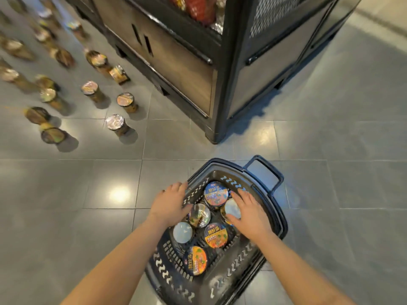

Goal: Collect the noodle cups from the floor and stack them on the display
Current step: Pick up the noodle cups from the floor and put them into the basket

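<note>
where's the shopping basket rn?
Head view, bottom centre: the shopping basket sits on the floor tiles below the display stand's corner, holding six noodle cups, both hands reaching in.
</note>
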`<state>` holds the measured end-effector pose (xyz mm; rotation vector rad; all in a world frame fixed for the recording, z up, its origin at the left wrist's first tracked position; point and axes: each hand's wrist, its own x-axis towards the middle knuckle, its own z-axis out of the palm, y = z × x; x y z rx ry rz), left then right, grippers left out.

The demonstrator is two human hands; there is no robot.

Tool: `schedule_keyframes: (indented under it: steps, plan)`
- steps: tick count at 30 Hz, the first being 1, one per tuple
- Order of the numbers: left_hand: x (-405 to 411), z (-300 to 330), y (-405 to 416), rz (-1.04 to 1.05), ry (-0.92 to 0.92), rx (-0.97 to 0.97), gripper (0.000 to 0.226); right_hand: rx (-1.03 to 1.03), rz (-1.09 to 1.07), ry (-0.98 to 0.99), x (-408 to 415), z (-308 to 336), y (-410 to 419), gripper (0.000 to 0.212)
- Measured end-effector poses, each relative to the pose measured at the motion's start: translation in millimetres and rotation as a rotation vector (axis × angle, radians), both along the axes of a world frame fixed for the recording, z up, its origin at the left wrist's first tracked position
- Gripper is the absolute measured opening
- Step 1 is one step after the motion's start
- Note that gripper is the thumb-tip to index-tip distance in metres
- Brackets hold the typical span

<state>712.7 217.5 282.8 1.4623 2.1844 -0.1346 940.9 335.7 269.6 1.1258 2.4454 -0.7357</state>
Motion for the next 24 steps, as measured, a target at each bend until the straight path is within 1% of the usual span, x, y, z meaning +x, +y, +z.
schedule_keyframes:
  steps: [6,9,12,17,24]
  plan:
    - [-2,122,-47,0.101,0.056,0.154,0.068,0.041,0.104,0.181,-27,131,-14,0.060]
    - [-8,175,-84,0.158,0.085,0.249,0.065,0.021,0.135,0.275,-43,189,-30,0.065]
    - [-16,219,-127,0.234,0.085,0.339,0.063,0.044,0.223,0.322,-60,235,-57,0.054]
    - [-54,271,-199,0.259,0.181,0.422,0.065,0.100,0.322,0.425,-105,278,-113,0.050]
    - [-126,319,-323,0.303,0.255,0.486,0.062,0.119,0.320,0.539,-193,305,-230,0.045]
